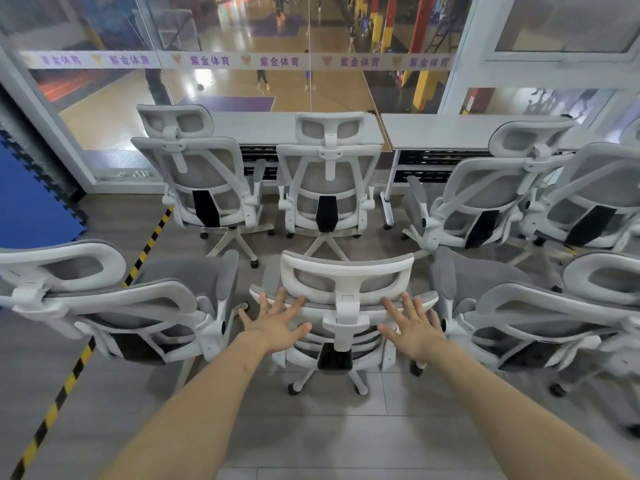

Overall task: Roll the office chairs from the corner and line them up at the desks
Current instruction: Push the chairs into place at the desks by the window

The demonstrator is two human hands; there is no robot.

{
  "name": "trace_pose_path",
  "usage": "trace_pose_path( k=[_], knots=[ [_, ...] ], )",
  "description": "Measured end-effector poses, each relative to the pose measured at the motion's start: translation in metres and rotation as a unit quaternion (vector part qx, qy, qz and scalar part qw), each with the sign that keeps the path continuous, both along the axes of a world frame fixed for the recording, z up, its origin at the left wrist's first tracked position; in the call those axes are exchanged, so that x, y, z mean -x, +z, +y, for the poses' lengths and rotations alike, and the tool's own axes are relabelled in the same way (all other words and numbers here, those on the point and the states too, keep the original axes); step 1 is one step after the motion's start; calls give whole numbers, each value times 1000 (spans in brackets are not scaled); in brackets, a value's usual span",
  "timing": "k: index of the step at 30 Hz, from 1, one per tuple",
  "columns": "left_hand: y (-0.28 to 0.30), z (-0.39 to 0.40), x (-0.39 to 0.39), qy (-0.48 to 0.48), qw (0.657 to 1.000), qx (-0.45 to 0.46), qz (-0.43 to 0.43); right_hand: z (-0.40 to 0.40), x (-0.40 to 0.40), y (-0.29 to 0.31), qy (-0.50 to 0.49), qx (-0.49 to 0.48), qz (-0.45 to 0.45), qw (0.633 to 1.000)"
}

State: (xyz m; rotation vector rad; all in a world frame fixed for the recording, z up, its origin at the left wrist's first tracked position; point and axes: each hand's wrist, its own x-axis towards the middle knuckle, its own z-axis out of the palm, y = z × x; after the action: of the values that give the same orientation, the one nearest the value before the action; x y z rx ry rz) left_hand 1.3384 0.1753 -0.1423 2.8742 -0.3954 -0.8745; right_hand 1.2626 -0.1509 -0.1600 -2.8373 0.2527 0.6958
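Observation:
A white-framed, grey-mesh office chair (346, 275) stands right in front of me, its back toward me. My left hand (277, 322) is spread open against the left side of its backrest. My right hand (412, 325) is spread open on the right side, fingers apart, nothing gripped. Two matching chairs flank it: one on the left (138, 306), one on the right (540, 306). Ahead, a row of several chairs faces two grey desks (433, 131) along the glass wall, the nearest of them at middle (329, 174) and left (197, 171).
A yellow-and-black floor stripe (86, 351) runs diagonally on the left, with a blue foam mat (31, 202) beyond it. The glass wall (242, 64) behind the desks overlooks a sports court below. Grey tiled floor (311, 427) lies open beneath my arms.

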Motion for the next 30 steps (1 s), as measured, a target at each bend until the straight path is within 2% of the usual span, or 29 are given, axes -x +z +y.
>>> trace_pose_path(
  k=[14,30],
  knots=[
    [0,9,8,-7,1000,-12,-1,7,14,-6,-2,-27,-22,999],
    [7,-7,17,5,1000,-4,10,-21,-6,-9,20,-23,0,1000]
  ],
)
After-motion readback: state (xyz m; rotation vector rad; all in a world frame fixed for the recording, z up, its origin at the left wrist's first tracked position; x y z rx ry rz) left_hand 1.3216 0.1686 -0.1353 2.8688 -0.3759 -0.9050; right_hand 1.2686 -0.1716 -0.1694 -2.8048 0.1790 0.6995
